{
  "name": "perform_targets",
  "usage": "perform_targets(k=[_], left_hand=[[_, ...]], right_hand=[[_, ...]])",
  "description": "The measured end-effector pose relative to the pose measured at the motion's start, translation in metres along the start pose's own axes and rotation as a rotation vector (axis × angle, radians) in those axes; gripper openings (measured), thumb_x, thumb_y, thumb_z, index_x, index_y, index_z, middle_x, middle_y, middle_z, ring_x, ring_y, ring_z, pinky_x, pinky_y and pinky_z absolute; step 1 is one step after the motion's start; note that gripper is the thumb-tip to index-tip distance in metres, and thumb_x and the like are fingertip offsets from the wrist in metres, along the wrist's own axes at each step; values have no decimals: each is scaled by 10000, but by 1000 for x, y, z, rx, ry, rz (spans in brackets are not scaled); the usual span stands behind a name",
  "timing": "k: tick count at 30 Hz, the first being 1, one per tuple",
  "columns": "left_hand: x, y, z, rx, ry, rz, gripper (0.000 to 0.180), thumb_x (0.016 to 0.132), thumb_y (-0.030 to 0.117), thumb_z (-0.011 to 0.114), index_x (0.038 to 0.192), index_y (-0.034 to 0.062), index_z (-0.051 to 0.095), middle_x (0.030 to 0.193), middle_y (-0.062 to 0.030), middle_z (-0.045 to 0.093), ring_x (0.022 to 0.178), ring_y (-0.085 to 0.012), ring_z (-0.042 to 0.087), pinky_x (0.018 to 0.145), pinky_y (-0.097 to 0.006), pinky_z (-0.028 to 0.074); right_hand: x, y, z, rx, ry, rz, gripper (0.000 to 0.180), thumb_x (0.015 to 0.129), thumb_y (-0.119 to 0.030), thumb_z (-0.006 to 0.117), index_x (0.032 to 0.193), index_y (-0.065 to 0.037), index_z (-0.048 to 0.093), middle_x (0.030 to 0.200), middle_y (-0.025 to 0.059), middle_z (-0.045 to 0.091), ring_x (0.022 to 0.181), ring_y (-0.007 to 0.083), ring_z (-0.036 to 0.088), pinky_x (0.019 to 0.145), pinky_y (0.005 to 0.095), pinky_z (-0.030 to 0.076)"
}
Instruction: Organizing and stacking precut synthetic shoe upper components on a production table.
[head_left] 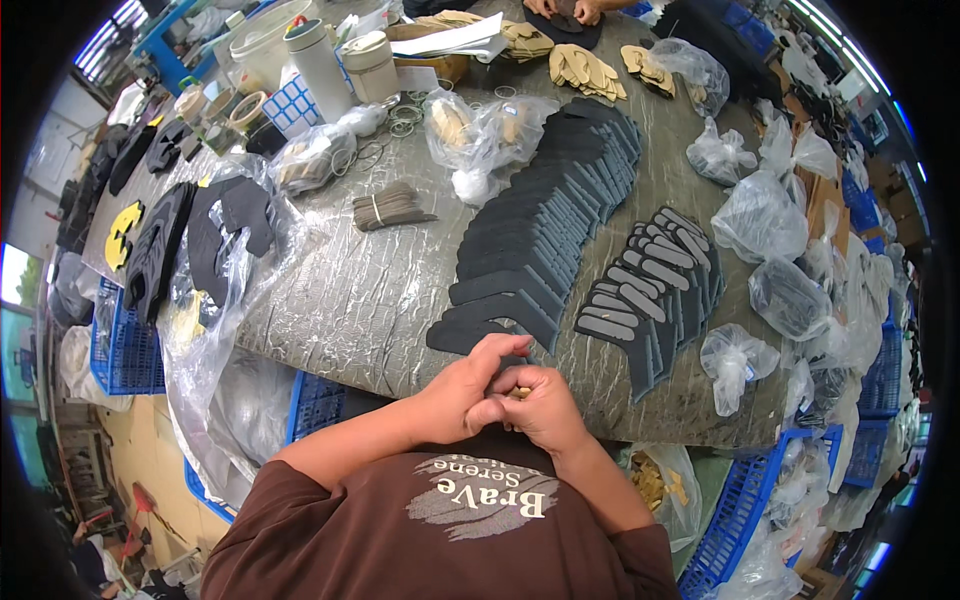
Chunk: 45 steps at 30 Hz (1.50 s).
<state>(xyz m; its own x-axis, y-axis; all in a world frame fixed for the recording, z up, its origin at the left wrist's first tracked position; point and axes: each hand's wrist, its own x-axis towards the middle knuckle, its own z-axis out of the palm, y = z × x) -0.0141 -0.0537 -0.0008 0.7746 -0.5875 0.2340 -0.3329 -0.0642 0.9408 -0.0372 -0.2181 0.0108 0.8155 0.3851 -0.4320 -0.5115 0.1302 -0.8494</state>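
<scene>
The left hand (pixel 468 396) and right hand (pixel 543 408) meet above the near edge of the tabletop (pixel 330 320). The right hand has its fingers curled in, pinching a yellowish bit (pixel 521 393), mostly hidden between the two hands. The left hand has its thumb against the right hand's fingers and its forefinger stretched over them; whether it grips the bit too, I cannot tell.

Just beyond the hands begins a long row of overlapping black pieces (pixel 555 215), running away from them and curving rightward. Right of the hands and a little farther out lie black pieces with grey strips (pixel 650 285), also overlapping. Beyond the left hand, to its left, is a banded bundle (pixel 388 207). Clear bags (pixel 738 365) line the tabletop well to the right of the hands. Far beyond the hands sit tan pieces (pixel 585 72), near another person's hands (pixel 566 10). A blue crate (pixel 735 520) stands below, to the right hand's right.
</scene>
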Motion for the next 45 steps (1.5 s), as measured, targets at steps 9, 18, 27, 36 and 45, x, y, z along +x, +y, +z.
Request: perform_targets(k=[9,18,27,36,45], left_hand=[[2,-10,-17,-155,148,-158,384,949,304,456,1173,2,534,1031,-96,570,862,-154,576,744,-275,468],[2,9,-34,308,20,168,168,709,17,729,844,53,635,883,-75,594,730,-198,596,609,-306,476],[-25,-22,-63,-111,443,-675,81,822,79,670,800,11,632,646,4,594,521,-56,521,486,-204,421],[-13,-18,-55,123,376,-756,137,797,127,698,818,-5,665,639,-20,614,524,-74,541,482,-231,426],[-12,-23,-52,239,368,-714,162,786,153,706,810,-6,686,622,-20,610,533,-70,522,485,-243,420]], right_hand=[[9,17,-14,670,-215,-85,53,885,-49,530,929,-35,557,770,1,572,535,38,461,488,167,391],[13,13,-6,616,37,-130,70,888,-56,430,873,-76,496,793,33,544,586,59,456,502,202,406],[12,16,-33,-668,518,-504,227,702,-13,743,820,-74,559,619,35,497,555,145,506,486,299,393],[21,29,-22,-1313,300,-872,146,729,-84,690,871,-83,657,639,48,479,564,227,534,492,356,441],[25,32,-22,-1354,314,-958,133,721,-65,627,851,-52,656,917,24,615,573,186,542,506,332,465]])
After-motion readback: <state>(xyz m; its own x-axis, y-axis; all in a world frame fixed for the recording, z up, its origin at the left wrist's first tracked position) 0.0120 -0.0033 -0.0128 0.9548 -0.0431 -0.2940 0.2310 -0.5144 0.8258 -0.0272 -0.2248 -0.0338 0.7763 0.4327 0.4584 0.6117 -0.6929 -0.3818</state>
